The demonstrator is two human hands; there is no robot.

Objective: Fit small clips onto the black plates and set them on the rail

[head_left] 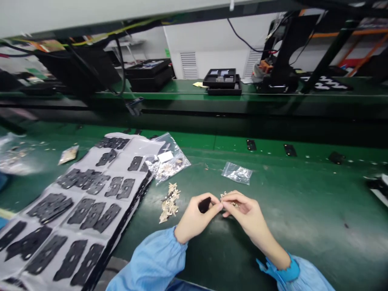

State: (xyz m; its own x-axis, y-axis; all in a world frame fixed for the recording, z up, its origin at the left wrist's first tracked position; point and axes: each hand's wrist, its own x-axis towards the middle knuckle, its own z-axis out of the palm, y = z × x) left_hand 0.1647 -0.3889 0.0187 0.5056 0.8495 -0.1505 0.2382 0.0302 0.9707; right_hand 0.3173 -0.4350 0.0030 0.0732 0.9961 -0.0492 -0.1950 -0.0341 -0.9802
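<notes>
The fingers of my left hand are pinched narrow on a small, matt black piece, its lower end tucked out of sight behind them. The fingers of my right hand close on a few tiny beige flakes (from my remote seat I can't make out their shape, since the fingertips cover most of them). The two hands touch at the fingertips, low over the dark green surface. Just left of them lies a loose heap of jagged beige pieces. Beyond the heap sits a clear plastic bag holding similar pieces, with a small white label too small for me to read. A flat, clear plastic bag lies farther ahead, near the right hand. Farther left, a long grey sheet carries rows of flat black parts, and the frame cuts off its lower end. Light blue sleeves gather at both wrists, and the bottom edge crops them too. Across the back, stacked black trays stand on a raised green ledge, their contents too small to tell.
</notes>
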